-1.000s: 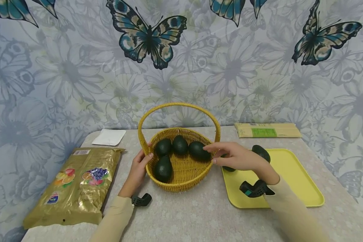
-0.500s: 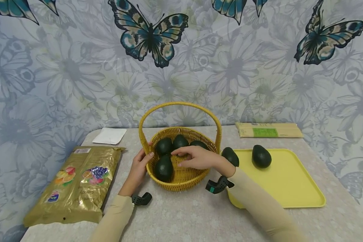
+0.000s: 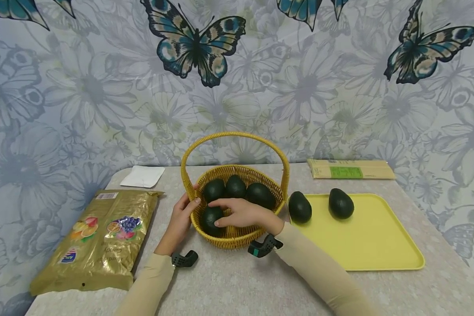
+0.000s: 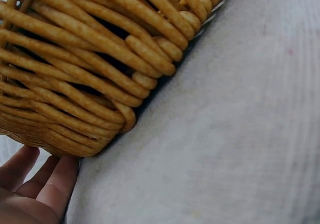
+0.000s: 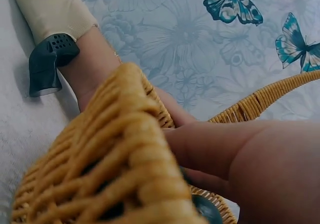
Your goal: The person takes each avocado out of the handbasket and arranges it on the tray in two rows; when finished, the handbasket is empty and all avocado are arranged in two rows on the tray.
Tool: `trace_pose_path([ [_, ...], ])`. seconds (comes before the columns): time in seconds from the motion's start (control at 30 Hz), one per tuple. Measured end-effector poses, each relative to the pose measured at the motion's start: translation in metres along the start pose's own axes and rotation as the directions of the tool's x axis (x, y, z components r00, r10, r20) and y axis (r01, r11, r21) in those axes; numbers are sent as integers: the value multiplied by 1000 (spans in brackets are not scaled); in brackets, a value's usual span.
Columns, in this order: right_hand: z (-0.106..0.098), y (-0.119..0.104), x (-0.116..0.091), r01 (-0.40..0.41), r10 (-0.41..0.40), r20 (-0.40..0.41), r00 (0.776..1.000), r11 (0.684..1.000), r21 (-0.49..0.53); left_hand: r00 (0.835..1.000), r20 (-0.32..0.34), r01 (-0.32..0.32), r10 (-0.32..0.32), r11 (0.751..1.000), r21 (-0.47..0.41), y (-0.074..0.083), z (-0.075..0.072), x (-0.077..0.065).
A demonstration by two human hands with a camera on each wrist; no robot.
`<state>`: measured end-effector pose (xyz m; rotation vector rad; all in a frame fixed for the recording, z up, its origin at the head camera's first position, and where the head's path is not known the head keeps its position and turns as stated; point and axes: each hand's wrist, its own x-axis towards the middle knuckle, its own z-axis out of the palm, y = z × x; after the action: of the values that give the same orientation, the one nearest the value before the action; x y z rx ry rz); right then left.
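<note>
A yellow wicker basket [image 3: 237, 241] with a tall arched handle stands mid-table, holding several dark green avocados. My left hand [image 3: 180, 219] grips its left rim at the foot of the handle, thumb on top. In the left wrist view, fingers [image 4: 60, 181] lie against the woven wall. My right hand [image 3: 241, 215] reaches over the front right rim. Its fingertips and thumb sit on either side of the front left avocado [image 3: 209, 223]. In the right wrist view the weave hides most of this contact; part of a dark avocado [image 5: 206, 209] shows below the hand.
At the right lies a yellow tray [image 3: 379, 241] bearing two avocados [image 3: 341, 204]. Behind it is a flat beige packet [image 3: 371, 170] with a green label. A gold candy bag [image 3: 98, 241] lies at the left, with a white paper [image 3: 143, 177] behind it.
My right hand has moved left from the basket's right rim, across the inside, to the front left avocado. My left hand has kept its grip on the basket.
</note>
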<state>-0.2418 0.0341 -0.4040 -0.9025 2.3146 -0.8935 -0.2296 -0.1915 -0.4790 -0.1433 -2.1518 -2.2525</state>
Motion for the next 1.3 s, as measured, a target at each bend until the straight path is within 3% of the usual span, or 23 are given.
trace_pose_path([
  [0.23, 7, -2, 10, 11, -12, -19, 1000, 1000, -24, 1000, -2, 21, -21, 1000, -14, 1, 1, 0],
  [0.87, 11, 2, 4, 100, -100, -3, 995, 993, 62, 1000, 2, 4, -4, 1000, 6, 2, 0, -1],
  [1.1, 11, 1, 3, 172, -172, 33, 985, 985, 4, 1000, 5, -3, 3, 1000, 2, 2, 0, -1],
  [1.3, 12, 2, 2, 176, -175, 30, 984, 984, -10, 1000, 2, 9, -9, 1000, -8, 2, 0, 0],
])
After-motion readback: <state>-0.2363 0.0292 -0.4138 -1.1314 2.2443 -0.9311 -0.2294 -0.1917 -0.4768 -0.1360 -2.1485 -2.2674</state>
